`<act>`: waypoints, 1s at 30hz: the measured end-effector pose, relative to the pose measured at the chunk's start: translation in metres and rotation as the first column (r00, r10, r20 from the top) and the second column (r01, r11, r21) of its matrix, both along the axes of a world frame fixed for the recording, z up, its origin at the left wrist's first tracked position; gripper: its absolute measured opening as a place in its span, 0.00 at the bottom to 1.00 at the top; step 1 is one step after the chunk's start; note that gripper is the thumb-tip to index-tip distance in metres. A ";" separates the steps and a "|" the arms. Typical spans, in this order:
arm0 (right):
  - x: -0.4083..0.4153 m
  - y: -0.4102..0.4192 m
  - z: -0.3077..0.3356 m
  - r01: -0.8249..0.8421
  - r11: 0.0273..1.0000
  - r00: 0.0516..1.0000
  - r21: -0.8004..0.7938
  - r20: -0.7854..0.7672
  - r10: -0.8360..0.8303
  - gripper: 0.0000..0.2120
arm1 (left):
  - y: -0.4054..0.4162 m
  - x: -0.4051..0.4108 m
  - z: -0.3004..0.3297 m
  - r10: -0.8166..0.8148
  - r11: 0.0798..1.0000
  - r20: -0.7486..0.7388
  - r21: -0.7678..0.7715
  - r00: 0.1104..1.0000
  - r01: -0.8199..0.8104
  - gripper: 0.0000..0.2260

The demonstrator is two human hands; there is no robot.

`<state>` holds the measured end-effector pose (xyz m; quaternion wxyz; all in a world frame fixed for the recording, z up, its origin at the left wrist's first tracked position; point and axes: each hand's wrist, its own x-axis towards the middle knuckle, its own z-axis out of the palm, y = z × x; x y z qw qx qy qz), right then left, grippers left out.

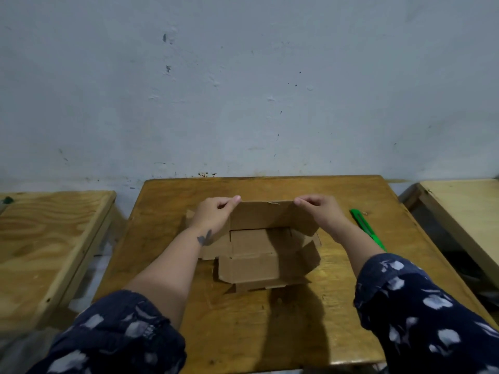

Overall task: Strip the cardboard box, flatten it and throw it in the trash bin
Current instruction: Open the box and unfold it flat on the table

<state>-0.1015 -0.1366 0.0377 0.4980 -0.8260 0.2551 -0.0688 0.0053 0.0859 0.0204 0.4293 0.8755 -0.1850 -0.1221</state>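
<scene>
A brown cardboard box sits partly unfolded in the middle of the wooden table. Its far panel stands up and its near flaps lie folded toward me. My left hand pinches the far panel's top left corner. My right hand pinches the top right corner of the same panel. Both forearms reach over the box's sides and hide parts of them. No trash bin is in view.
A green utility knife lies on the table to the right of the box. A second wooden table stands to the left and a third to the right. A grey wall runs behind them.
</scene>
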 end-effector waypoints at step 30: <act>-0.137 0.002 -0.103 -0.408 0.628 0.906 -0.662 -0.211 0.367 0.21 | 0.056 -0.101 -0.081 -0.363 0.856 0.067 0.417 0.929 0.305 0.45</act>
